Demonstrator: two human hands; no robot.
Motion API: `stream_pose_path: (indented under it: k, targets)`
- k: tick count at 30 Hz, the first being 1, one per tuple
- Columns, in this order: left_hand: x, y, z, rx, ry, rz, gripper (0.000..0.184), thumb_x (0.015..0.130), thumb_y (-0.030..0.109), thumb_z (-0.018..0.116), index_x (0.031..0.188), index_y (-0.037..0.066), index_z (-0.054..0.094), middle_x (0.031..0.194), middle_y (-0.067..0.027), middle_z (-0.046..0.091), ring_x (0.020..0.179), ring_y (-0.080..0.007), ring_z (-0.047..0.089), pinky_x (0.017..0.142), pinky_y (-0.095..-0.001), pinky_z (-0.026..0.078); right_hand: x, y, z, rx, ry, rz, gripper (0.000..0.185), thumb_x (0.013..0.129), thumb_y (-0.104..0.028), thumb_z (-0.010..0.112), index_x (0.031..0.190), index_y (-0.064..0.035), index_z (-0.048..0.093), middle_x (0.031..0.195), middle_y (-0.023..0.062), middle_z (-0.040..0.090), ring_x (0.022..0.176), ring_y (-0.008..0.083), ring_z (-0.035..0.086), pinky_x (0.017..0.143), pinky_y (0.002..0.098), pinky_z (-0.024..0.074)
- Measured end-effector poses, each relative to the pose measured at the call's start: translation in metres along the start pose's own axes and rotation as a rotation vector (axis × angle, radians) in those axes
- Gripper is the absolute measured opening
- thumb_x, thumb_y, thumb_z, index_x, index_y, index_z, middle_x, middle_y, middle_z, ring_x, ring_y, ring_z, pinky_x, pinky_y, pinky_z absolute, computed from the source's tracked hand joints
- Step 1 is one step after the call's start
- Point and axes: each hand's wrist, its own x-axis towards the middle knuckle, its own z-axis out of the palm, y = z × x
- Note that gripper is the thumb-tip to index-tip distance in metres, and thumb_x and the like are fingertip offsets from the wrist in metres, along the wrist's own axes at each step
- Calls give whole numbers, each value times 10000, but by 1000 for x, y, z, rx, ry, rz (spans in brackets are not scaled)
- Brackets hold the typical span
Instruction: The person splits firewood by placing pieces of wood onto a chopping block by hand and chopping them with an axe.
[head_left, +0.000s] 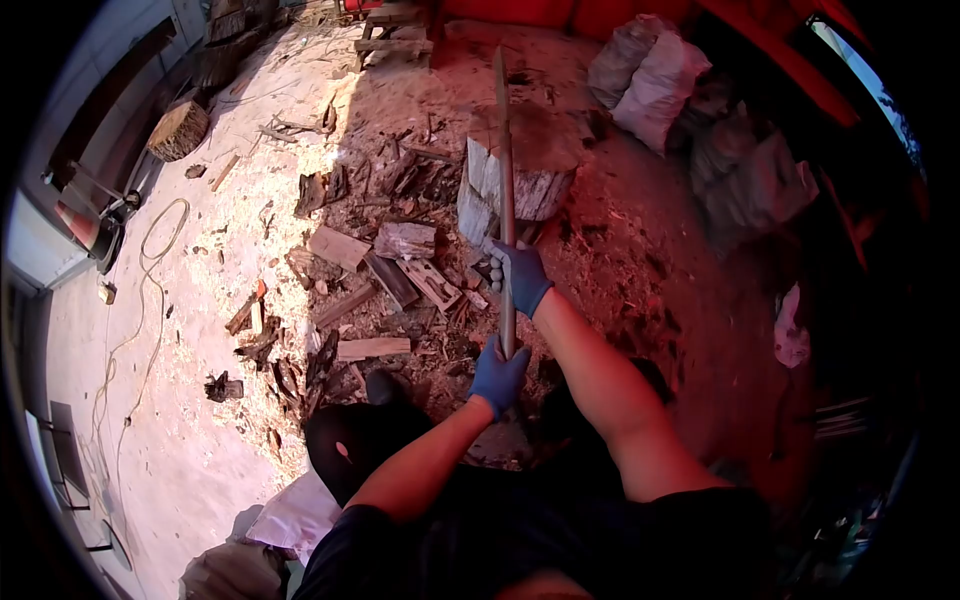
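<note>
Both my hands, in blue gloves with grey palms, are wrapped round a long wooden handle that points away from me. My left hand grips its near end, close to my body. Farther up, my right hand is closed on the shaft. The far end narrows and is seen edge-on, so I cannot tell what kind of head it has. Beneath the handle, beyond my right hand, stands a thick log block with pale, cracked sides. Whether the handle touches the block is unclear.
Split wood pieces and chips litter the floor left of the block. Stuffed sacks stand at the back right. A round log lies by the left wall, with a thin rope nearby. A wooden bench is at the back.
</note>
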Motion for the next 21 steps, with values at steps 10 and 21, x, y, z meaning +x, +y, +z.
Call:
stream_pose_path:
  k: [10,21]
  targets:
    - [8,-31,-7,146,39,-24,274,855,196,681,970,45,482,721,-106,571,568,-168,575,525,-337,479,21,29,-16,46,-10,154,196,915,-249,686,843,-123,554,601,-34,448,436,98,412,399,286,355]
    - [25,269,77,282,-211,943,328,853,266,722,1008,19,572,785,-115,622,676,-176,588,634,-333,486,-162,-262,107,-355,-213,-1207,210,887,-222,682,939,-93,525,647,3,469,468,117,442,440,289,365]
